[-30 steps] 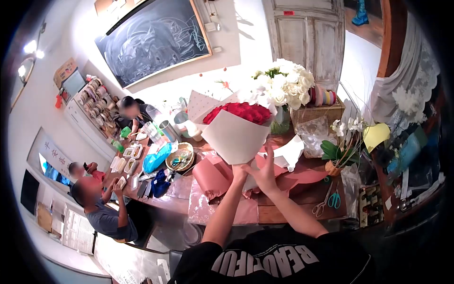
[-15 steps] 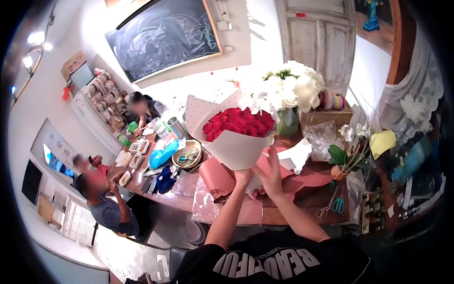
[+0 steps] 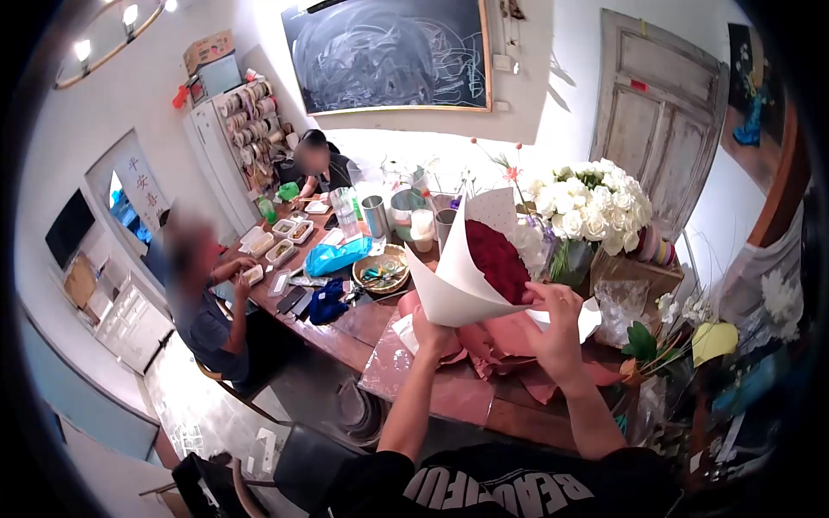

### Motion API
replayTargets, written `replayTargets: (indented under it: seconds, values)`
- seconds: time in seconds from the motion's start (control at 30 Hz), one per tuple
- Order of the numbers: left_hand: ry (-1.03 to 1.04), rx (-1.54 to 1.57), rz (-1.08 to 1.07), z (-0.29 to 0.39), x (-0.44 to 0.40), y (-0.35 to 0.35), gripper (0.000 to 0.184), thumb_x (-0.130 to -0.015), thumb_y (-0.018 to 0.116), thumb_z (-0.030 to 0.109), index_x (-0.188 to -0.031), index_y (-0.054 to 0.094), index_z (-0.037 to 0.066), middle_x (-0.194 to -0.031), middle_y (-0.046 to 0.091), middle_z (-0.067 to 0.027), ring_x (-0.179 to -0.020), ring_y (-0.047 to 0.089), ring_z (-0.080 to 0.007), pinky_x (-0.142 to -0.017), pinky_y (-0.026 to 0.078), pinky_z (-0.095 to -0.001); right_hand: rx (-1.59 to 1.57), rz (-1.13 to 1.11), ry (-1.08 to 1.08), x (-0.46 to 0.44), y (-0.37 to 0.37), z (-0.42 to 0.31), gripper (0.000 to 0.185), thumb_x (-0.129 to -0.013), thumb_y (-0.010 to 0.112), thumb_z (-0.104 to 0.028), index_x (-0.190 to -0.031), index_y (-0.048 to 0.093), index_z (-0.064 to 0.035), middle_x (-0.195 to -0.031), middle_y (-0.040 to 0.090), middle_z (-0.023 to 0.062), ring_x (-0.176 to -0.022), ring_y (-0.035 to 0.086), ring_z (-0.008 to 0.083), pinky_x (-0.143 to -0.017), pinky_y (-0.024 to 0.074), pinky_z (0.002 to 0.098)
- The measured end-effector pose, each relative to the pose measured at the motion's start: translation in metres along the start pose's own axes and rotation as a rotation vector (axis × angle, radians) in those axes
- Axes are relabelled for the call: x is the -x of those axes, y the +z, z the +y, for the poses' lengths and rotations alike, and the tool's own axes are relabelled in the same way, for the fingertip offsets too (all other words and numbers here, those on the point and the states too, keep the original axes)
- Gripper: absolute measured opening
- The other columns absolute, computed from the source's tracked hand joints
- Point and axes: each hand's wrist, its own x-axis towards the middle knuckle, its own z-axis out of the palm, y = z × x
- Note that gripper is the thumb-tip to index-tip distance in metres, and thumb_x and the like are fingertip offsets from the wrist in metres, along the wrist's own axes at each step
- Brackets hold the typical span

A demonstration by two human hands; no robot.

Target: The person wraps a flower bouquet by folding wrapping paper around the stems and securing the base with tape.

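A bouquet of dark red roses [image 3: 494, 263] wrapped in cream paper [image 3: 462, 289] is held up over the table, its flower side turned to the right. My left hand [image 3: 432, 332] is closed round the base of the wrap. At the lower right edge of the paper, beside the roses, my right hand [image 3: 557, 324] has bent fingers pressed to the rim. Dusty-pink wrapping paper [image 3: 492, 345] lies on the table beneath, partly hidden by the bouquet and my arms.
White roses [image 3: 591, 203] stand behind on the right, near an orchid plant [image 3: 641, 344]. A basket of tools [image 3: 380, 269], a blue bag [image 3: 338, 256] and food boxes [image 3: 283, 250] lie left on the table [image 3: 345, 337]. Two people sit at the left and far side.
The bouquet has tilted and turned, so its roses face right. My right hand has moved from near the base up to the paper's right edge. The view has swung left.
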Motion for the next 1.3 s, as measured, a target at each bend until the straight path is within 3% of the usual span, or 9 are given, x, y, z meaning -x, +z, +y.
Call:
replayTargets:
  seconds: [0.07,0.23,0.33,0.4,0.53,0.77,0.93,1.1,1.3]
  values:
    - [-0.012,-0.012,0.014,0.002,0.005,-0.008,0.034,-0.068,0.07,0.019,-0.099,0.064,0.006,-0.096,0.064,-0.0137,-0.094,0.059,-0.0358,-0.079,0.047,-0.044,-0.099,-0.075,0.084,0.001,0.005,0.019,0.036,-0.068,0.077,-0.007,-0.1,0.061,-0.0089,-0.078,0.063,-0.001,-0.084,0.055,0.0197,-0.086,0.0341,0.0343]
    - [0.066,-0.111,0.046,-0.011,0.011,-0.02,0.035,-0.069,0.068,0.017,-0.102,0.064,0.008,-0.097,0.064,-0.0117,-0.094,0.058,-0.0344,-0.085,0.044,-0.043,-0.258,-0.037,0.259,0.008,0.001,0.023,0.026,-0.07,0.075,-0.002,-0.092,0.063,-0.0055,-0.084,0.064,0.0053,-0.08,0.056,0.0213,-0.079,0.0419,0.0344]
    - [0.206,-0.19,0.114,-0.021,-0.002,-0.021,0.035,-0.068,0.066,0.016,-0.101,0.064,0.005,-0.095,0.063,-0.0117,-0.092,0.058,-0.0321,-0.088,0.042,-0.0417,-0.342,0.037,0.016,-0.012,-0.025,-0.029,0.027,-0.071,0.075,-0.005,-0.095,0.064,-0.0028,-0.088,0.063,0.0095,-0.083,0.059,0.0239,-0.078,0.0458,0.0334]
    - [0.276,-0.214,0.127,-0.026,-0.007,-0.026,0.034,-0.067,0.066,0.016,-0.099,0.063,0.004,-0.093,0.063,-0.0118,-0.091,0.058,-0.0306,-0.088,0.042,-0.0412,-0.377,-0.224,-0.046,-0.039,-0.035,-0.07,0.032,-0.072,0.075,-0.007,-0.102,0.063,-0.0015,-0.089,0.063,0.0119,-0.086,0.06,0.0252,-0.078,0.047,0.0341]
    - [0.41,-0.396,-0.069,-0.033,-0.023,-0.043,0.028,-0.077,0.053,0.013,-0.099,0.061,-0.003,-0.094,0.06,-0.015,-0.091,0.058,-0.0284,-0.085,0.043,-0.0375,0.059,-0.463,-0.26,-0.094,0.034,-0.018,0.071,-0.083,0.063,-0.046,-0.129,0.045,0.0048,-0.107,0.059,0.0248,-0.098,0.058,0.0374,-0.086,0.045,0.0427]
    - [0.726,-0.557,0.014,-0.023,-0.024,-0.07,0.025,-0.078,0.049,0.011,-0.094,0.06,-0.005,-0.091,0.06,-0.0149,-0.091,0.056,-0.0264,-0.091,0.042,-0.0368,-0.461,-1.092,0.398,-0.09,0.069,0.021,0.05,-0.076,0.076,-0.017,-0.114,0.05,0.0024,-0.076,0.058,0.0019,-0.069,0.052,0.0092,-0.061,0.0395,0.0245]
    - [0.861,-0.773,0.12,-0.012,-0.024,-0.078,0.008,-0.076,0.051,0.013,-0.075,0.056,0.007,-0.073,0.052,-0.005,-0.077,0.054,-0.0195,-0.087,0.042,-0.0354,-0.431,-1.184,0.435,-0.086,0.049,0.015,0.041,-0.081,0.073,-0.02,-0.109,0.053,0.0015,-0.078,0.061,0.0031,-0.072,0.055,0.0092,-0.064,0.042,0.0242]
    - [0.94,-0.638,0.029,0.005,-0.029,-0.081,0.014,-0.074,0.052,0.013,-0.081,0.06,0.003,-0.077,0.054,-0.0064,-0.081,0.055,-0.0205,-0.087,0.041,-0.0355,-0.505,-1.116,0.578,-0.098,0.068,-0.016,0.05,-0.087,0.065,-0.04,-0.109,0.056,0.003,-0.092,0.062,0.0094,-0.081,0.059,0.0147,-0.077,0.049,0.0289]
    - [1.151,-0.734,0.077,0.013,-0.031,-0.077,0.019,-0.074,0.053,0.015,-0.084,0.062,0.002,-0.08,0.056,-0.0075,-0.082,0.055,-0.0215,-0.09,0.04,-0.0366,-0.475,-1.096,0.805,-0.086,0.09,-0.014,0.055,-0.081,0.072,-0.036,-0.114,0.051,0.0016,-0.101,0.056,0.0102,-0.089,0.056,0.0162,-0.077,0.0474,0.0282]
